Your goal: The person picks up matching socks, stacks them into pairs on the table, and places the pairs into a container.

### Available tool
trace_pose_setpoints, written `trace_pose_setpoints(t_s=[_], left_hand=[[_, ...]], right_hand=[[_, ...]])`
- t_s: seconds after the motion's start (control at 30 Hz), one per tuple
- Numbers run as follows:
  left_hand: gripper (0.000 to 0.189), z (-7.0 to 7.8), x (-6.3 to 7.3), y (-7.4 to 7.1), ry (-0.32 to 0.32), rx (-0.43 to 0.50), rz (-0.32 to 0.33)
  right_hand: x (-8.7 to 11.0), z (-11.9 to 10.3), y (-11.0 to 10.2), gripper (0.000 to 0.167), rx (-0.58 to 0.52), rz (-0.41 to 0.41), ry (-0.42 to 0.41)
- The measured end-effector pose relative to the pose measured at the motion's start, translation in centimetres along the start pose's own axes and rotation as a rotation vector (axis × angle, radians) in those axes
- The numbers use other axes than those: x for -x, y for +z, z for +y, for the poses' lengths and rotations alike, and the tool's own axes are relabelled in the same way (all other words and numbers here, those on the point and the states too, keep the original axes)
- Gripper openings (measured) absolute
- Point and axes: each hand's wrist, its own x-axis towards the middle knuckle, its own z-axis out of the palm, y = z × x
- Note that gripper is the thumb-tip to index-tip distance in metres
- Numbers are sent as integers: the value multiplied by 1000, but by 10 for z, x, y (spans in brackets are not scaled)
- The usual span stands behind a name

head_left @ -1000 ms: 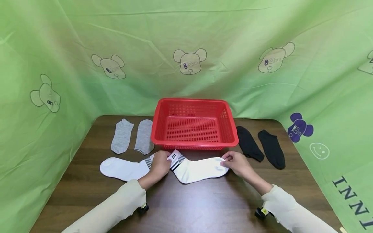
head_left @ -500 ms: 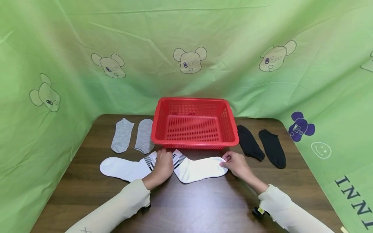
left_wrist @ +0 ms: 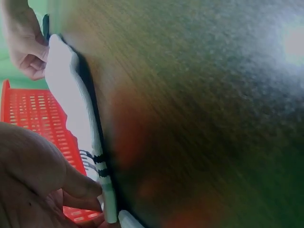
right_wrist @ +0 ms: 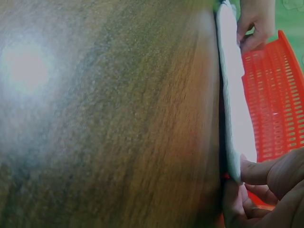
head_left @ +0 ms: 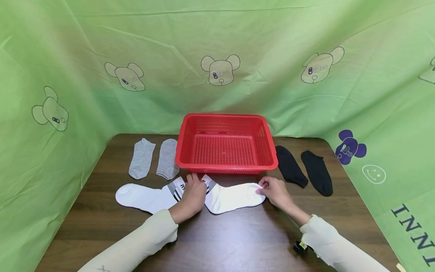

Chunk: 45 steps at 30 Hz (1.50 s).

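Left hand point(head_left: 193, 193) pinches the striped cuff of the held white sock point(head_left: 234, 197), narrow grip, thumb against the fabric. Right hand point(head_left: 276, 191) pinches the same sock at the toe, thumb on one side, fingers on the other, also narrow.

Held sock lies stretched between the hands, in front of the red basket point(head_left: 227, 167), midway between the left and right edges of the table point(head_left: 231, 245). Can't tell if its ends are off the wood.

Second white sock point(head_left: 141, 197): flat, cuff beside the left hand, toe toward the table's left edge.

Basket sits at the middle of the far edge, upright. Two grey socks point(head_left: 142, 158) lie side by side near the far left corner, one just beside the basket. Two black socks point(head_left: 317, 173) lie slantwise near the far right corner. Green cloth point(head_left: 217, 34) with bear-head prints hangs behind.
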Motion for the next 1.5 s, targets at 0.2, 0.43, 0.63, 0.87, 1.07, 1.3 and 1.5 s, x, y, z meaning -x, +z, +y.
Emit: trace_pose_setpoints(t_s=[0.2, 0.43, 0.63, 0.87, 1.07, 1.3, 1.5], left_hand=[[12, 0, -2, 1, -11, -21, -39], [12, -5, -2, -1, -4, 70, -37], [40, -10, 13, -18, 27, 148, 20], [43, -37, 40, -51, -1, 159, 127], [36, -83, 59, -66, -178, 131, 113], [46, -136, 74, -67, -438, 150, -87], [54, -174, 73, -62, -586, 276, -213]], right_hand=[[0, 0, 1, 18, 14, -2, 9], [2, -1, 0, 20, 9, -7, 36], [14, -12, 1, 20, 148, 102, -114], [30, -50, 14, 23, 265, 208, -362], [16, -97, 36, 18, 207, 45, -496], [-5, -146, 67, 26, 192, -153, -572], [-16, -178, 92, 32, 252, -197, -587]])
